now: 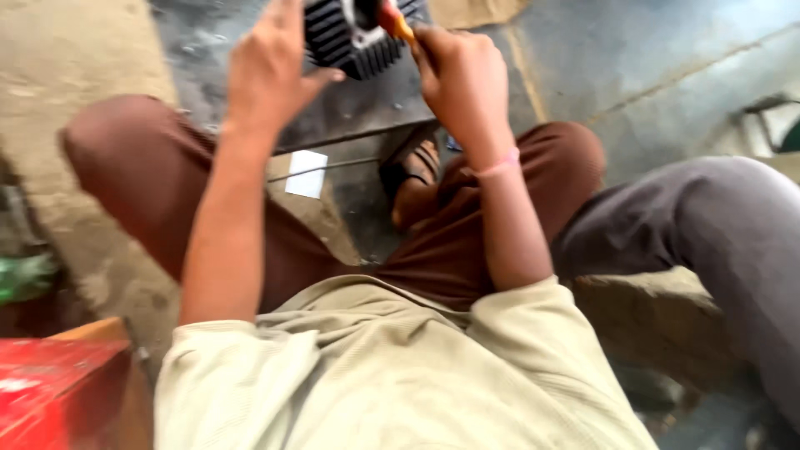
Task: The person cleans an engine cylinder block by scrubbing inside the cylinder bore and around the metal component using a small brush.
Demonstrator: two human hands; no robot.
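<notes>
Seated posture, seen from the head view looking down over a cream shirt and brown trousers.

Finned metal cylinder part, dark grey with cooling ribs, at 12 o'clock, partly cut off by the upper edge. Held above the grey concrete floor, not resting on it.

Left hand at 11 o'clock, fingers spread and curled loosely against the left flank of the finned part, thumb pointing toward 3 o'clock under its lower edge. Contact with the ribs appears likely; exact grip blurred, full closure not confirmed.

Right hand at 12 to 1 o'clock, closed in a fist around an orange tool handle. Handle tip directed toward 11 o'clock into the top face of the finned part. Working end of the tool hidden. Pink band around the right wrist.

Sandalled foot near centre, below the finned part, between the two knees. White paper scrap on the floor at 10 o'clock from the foot, beside a thin metal rod.

Red box at 8 o'clock, corner only. Green object at 9 o'clock, blurred, kind not determinable.

Grey-trousered leg of a second person at 3 o'clock, resting over a stone ledge.
</notes>
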